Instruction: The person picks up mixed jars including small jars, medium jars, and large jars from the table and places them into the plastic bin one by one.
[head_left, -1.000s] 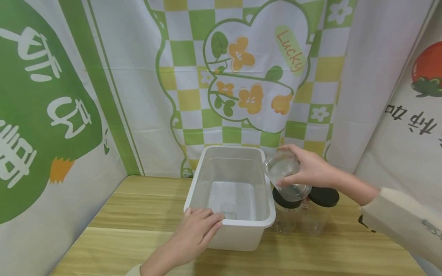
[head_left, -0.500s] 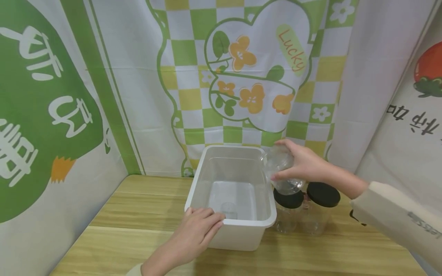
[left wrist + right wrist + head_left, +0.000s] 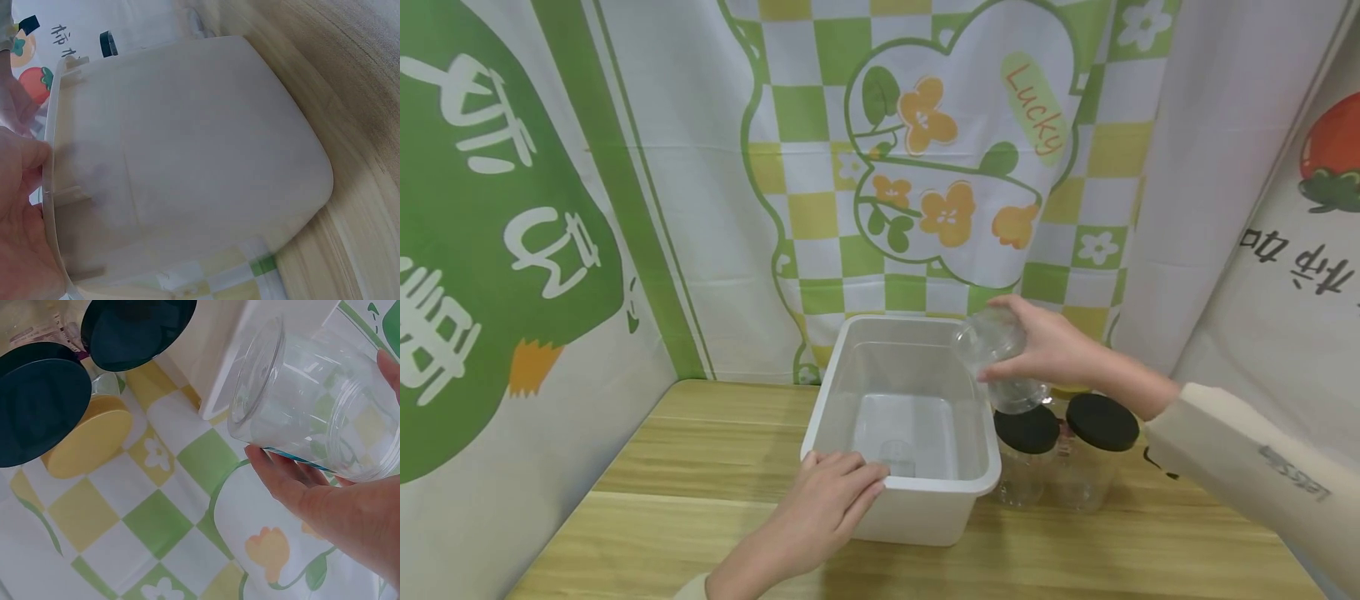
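A light-grey plastic tub (image 3: 917, 500) stands on the table. My left hand (image 3: 831, 504) grips its near rim, fingers bent over the edge; the left wrist view shows the hand (image 3: 22, 212) at the rim beside the tub's outer wall (image 3: 187, 162). My right hand (image 3: 1052, 342) holds a clear plastic jar (image 3: 996, 350), tilted, above the tub's right rim. In the right wrist view the jar (image 3: 306, 400) has a threaded end near the palm and a thin blue strip; no lid shows on it. A faint clear round shape (image 3: 897, 454) lies inside the tub.
Right of the tub stand two clear jars with black lids, the nearer lid (image 3: 1026, 429) close to the tub and the other lid (image 3: 1102, 422) farther right. Behind them is a yellow lid (image 3: 90, 437). Printed cloth (image 3: 947, 167) hangs behind the wooden table (image 3: 715, 467).
My right hand has carried the jar up and left, away from the black-lidded jars and towards the tub's rim. The left hand stays on the near rim.
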The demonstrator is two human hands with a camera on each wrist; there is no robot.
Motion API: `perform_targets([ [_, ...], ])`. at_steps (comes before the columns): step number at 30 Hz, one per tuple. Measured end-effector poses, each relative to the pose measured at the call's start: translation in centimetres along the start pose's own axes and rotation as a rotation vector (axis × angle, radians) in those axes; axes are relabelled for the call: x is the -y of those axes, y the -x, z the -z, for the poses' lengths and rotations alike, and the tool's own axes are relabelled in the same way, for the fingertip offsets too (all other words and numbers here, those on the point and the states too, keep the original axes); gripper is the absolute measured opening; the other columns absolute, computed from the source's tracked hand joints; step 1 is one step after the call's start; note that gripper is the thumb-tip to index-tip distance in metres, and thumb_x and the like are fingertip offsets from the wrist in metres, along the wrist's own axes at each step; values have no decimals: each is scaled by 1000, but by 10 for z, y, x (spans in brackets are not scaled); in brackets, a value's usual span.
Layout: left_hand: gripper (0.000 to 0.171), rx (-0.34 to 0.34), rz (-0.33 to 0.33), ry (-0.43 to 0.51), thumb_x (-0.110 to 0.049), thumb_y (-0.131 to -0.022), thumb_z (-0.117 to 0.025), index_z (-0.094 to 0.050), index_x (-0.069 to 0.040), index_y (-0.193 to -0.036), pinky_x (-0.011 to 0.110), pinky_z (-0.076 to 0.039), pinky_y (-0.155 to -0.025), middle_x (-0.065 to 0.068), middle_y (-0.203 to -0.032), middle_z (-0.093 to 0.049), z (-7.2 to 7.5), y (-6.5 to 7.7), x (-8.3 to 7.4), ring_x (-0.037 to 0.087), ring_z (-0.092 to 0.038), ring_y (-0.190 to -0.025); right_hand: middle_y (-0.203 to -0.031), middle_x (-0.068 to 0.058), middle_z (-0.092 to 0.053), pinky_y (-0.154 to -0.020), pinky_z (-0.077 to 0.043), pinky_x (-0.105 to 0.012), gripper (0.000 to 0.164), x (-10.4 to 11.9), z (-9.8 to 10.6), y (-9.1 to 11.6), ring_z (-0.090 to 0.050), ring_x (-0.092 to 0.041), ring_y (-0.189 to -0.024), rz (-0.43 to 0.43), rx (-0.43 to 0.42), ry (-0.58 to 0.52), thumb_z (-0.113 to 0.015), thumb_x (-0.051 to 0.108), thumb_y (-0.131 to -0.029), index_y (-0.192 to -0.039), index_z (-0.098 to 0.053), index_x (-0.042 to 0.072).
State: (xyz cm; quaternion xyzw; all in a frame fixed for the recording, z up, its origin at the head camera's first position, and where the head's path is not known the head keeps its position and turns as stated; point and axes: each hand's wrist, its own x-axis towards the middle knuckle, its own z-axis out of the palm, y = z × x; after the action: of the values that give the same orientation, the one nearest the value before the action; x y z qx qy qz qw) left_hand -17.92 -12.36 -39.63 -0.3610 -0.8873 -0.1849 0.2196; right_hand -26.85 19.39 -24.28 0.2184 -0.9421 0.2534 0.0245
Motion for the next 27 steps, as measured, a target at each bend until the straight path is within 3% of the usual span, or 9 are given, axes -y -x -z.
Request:
perform_targets([
  [11, 19, 2, 6, 5, -24, -110, -56, -74, -22, -117, 31, -34, -80, -16, -90, -62, 1, 0, 0, 4, -55, -86, -145, -31, -55, -98, -52, -58, 102, 7, -3, -12, -58, -45, -126, -9, 3, 22, -92, 39, -80, -157, -38, -1],
  [27, 18, 4, 6, 6, -23, -110, -57, -74, -21, -116, 32, -36, -80, -15, -90, -63, 1, -1, -1, 4, -56, -85, -154, -32, -48, -112, -42, -62, 104, 14, -9, -28, -49, -49, -139, -13, 35, 15, -91, 37, -81, -159, -34, -1],
])
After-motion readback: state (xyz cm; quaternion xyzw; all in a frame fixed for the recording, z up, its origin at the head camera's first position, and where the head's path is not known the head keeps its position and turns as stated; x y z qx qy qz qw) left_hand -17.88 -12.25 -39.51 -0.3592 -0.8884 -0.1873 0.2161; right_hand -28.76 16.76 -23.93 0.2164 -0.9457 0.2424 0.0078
